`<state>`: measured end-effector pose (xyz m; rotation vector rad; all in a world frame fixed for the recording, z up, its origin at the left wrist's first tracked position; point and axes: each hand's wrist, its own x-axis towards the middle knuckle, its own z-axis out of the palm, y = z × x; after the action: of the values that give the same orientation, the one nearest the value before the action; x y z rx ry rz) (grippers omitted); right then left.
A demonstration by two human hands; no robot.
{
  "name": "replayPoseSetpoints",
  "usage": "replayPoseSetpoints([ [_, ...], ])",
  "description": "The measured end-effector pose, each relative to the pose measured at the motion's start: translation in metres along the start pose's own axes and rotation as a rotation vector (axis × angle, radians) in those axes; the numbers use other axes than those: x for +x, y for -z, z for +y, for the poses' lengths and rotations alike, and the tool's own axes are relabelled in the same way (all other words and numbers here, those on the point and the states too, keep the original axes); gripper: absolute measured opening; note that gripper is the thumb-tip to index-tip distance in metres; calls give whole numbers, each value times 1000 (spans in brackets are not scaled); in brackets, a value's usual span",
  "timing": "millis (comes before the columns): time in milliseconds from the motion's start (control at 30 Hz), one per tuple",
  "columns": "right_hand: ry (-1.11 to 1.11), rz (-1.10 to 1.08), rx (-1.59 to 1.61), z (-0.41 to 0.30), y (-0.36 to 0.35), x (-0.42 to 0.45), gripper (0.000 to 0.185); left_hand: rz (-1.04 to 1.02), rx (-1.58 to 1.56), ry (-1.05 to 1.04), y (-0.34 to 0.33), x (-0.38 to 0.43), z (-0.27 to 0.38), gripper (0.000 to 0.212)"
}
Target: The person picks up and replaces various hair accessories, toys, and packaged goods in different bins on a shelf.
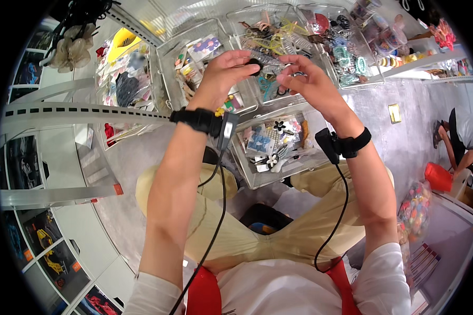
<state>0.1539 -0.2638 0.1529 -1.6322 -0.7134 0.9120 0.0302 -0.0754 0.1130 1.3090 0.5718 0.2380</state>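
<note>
Above a wire mesh basket of hair claws and other hair accessories, both hands are raised close together. A small dark round item is pinched between the thumb and fingers of my left hand. My right hand has its thumb and index finger together on a small, thin, pale item; its exact kind is unclear. Whether the two items are joined cannot be told. Below the hands, a lower wire basket holds packaged hair clips, among them a black flower clip and a white flower clip.
Wire baskets with carded accessories and with teal and blue hair ties flank the middle one. A metal shelf upright crosses at left. Another person crouches at far right beside a red item.
</note>
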Motion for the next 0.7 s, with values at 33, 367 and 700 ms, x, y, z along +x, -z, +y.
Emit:
replayPoseSetpoints([
  [33, 18, -8, 56, -7, 2, -2, 44, -6, 48, -80, -12, -10, 15, 46],
  [367, 152, -51, 189, -22, 5, -28, 18, -86, 224, -348, -52, -73, 42, 38],
  [700, 522, 105, 20, -41, -11, -24, 27, -15, 289, -594, -39, -71, 51, 23],
])
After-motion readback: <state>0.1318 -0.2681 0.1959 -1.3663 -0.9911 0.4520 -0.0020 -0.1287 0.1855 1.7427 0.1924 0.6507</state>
